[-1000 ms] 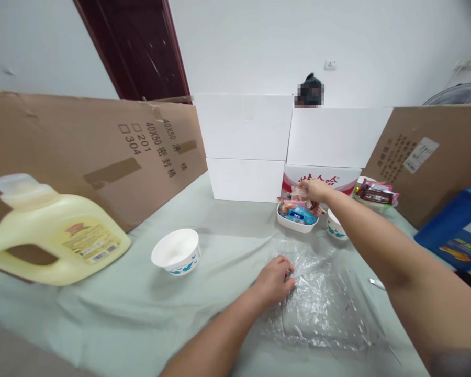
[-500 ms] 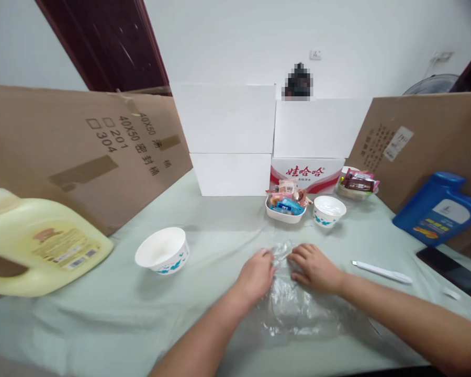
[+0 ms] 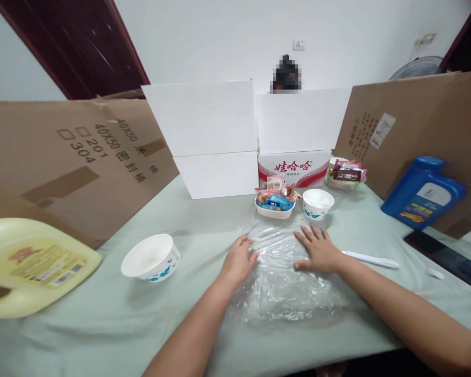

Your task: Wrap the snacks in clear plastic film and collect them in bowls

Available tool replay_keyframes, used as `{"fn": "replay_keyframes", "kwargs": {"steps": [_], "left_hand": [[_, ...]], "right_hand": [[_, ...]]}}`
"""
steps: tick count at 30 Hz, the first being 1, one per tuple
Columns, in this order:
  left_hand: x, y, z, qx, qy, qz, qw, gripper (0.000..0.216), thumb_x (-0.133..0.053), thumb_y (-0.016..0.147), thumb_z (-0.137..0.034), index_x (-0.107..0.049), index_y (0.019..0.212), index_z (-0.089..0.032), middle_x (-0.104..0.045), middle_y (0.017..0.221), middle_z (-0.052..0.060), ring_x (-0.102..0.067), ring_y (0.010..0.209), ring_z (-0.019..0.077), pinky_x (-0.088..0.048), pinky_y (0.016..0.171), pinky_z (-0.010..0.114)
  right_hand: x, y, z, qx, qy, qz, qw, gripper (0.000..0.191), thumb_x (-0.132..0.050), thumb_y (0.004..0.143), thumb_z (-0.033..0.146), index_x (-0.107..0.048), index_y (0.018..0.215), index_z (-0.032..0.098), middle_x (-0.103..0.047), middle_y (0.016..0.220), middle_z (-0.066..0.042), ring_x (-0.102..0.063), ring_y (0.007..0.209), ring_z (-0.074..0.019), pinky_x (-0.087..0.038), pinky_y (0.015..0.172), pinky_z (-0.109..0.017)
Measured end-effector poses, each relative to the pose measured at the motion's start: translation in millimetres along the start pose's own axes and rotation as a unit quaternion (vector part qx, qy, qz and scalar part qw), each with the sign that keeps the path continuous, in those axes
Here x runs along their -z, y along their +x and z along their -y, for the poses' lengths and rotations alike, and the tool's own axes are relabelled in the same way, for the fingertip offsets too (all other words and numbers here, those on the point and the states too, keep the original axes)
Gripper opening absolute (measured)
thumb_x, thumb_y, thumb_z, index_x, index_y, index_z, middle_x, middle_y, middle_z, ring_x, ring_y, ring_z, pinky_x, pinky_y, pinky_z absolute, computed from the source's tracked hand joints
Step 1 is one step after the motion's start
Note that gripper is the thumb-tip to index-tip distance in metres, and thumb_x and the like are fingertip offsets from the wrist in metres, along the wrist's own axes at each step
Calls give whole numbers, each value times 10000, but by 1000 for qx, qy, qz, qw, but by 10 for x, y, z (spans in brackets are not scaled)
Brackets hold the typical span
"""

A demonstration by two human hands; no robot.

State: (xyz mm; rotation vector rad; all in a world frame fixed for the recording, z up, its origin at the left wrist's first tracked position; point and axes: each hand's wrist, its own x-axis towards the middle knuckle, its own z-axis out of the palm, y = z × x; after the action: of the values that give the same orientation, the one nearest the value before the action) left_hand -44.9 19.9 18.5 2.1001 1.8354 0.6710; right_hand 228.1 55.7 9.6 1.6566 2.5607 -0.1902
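Observation:
A clear plastic bag [image 3: 282,277] lies flat on the pale green tablecloth [image 3: 102,324] in front of me. My left hand [image 3: 238,260] rests on the bag's left edge with its fingers loosely curled. My right hand [image 3: 318,248] lies flat on the bag's upper right part, fingers spread. Just beyond the bag stands a white dish of wrapped snacks [image 3: 275,201], and beside it a white paper bowl [image 3: 317,203].
Another white paper bowl [image 3: 150,256] sits left of the bag, and a yellow jug [image 3: 31,264] lies at the far left. A blue bottle [image 3: 422,192], a white pen-like stick [image 3: 371,258] and a dark phone [image 3: 447,260] are at the right. Cardboard sheets [image 3: 74,162] and white boxes [image 3: 204,136] wall the back.
My right hand came back from the snack dish onto the bag. Both hands have since moved apart over the plastic, spreading it flatter, and the right hand's fingers have spread out.

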Motion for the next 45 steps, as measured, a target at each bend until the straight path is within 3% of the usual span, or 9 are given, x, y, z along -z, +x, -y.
{"fn": "replay_keyframes", "kwargs": {"steps": [4, 7, 12, 18, 23, 29, 35, 39, 45], "left_hand": [[111, 50, 115, -37, -60, -38, 997, 259, -498, 846, -128, -634, 1062, -171, -579, 1271, 105, -650, 1007, 186, -524, 908, 325], [108, 28, 129, -138, -30, 24, 990, 302, -553, 858, -222, -619, 1152, -216, -584, 1307, 80, -529, 1233, 235, -416, 1058, 405], [37, 60, 149, -103, 114, 142, 978, 579, -611, 853, -430, -449, 1384, -269, -330, 1535, 102, -215, 1433, 359, -130, 1121, 641], [378, -16, 62, -122, 45, 36, 991, 207, -602, 855, -277, -645, 1037, -188, -592, 1214, 107, -514, 1180, 259, -391, 1019, 419], [605, -277, -148, -163, 74, 307, 935, 346, -840, 585, -352, -654, 843, -215, -603, 921, 19, -561, 929, 224, -460, 789, 306], [525, -365, -318, -126, 208, 320, 916, 115, -697, 623, -124, -626, 666, -204, -595, 942, 42, -525, 964, 251, -425, 764, 325], [720, -420, -280, -126, 59, 335, 932, 158, -502, 661, -74, -572, 693, -212, -634, 774, -10, -574, 751, 160, -421, 666, 261], [846, -389, -218, -59, -161, 448, 878, 70, -501, 710, -155, -504, 756, -208, -636, 699, -29, -598, 660, 132, -448, 601, 229], [549, -134, -19, -18, -221, 259, 940, 71, -506, 764, -252, -521, 803, -194, -565, 680, -31, -557, 611, 119, -447, 589, 235]], "right_hand": [[77, -93, -178, -45, -7, -53, 998, 970, -419, 777, 792, -286, 1503, 164, -155, 1577, -180, -49, 1441, -411, -114, 1108, -633], [116, -232, -96, 29, 14, -123, 992, 851, -377, 839, 746, -307, 1496, 209, -154, 1589, -131, -40, 1456, -357, -133, 1132, -577], [2, -315, 129, 167, 42, -27, 985, 966, -434, 751, 818, -283, 1504, 233, -196, 1580, -129, -67, 1444, -397, -108, 1118, -618], [197, -481, 45, 199, 108, -63, 972, 845, -541, 771, 729, -438, 1412, 187, -360, 1493, -174, -243, 1392, -370, -211, 1106, -543], [416, -747, 158, 279, 133, 47, 950, 558, -799, 603, 516, -642, 1025, 186, -594, 1051, -93, -528, 989, -263, -441, 841, -375], [382, -818, 176, 253, 73, 83, 961, 121, -631, 671, 123, -648, 777, 179, -607, 846, -59, -537, 854, -220, -424, 784, -345], [580, -945, -62, 275, 245, 132, 920, 229, -502, 694, 72, -659, 807, 195, -670, 826, -28, -602, 776, -167, -454, 722, -282], [698, -988, -189, 250, 389, 253, 850, 124, -502, 821, 181, -612, 879, 174, -699, 811, -34, -643, 712, -152, -483, 648, -261], [459, -697, -215, 85, 411, 57, 906, 100, -497, 849, 271, -552, 882, 194, -637, 713, 5, -616, 658, -148, -460, 606, -254]]}}
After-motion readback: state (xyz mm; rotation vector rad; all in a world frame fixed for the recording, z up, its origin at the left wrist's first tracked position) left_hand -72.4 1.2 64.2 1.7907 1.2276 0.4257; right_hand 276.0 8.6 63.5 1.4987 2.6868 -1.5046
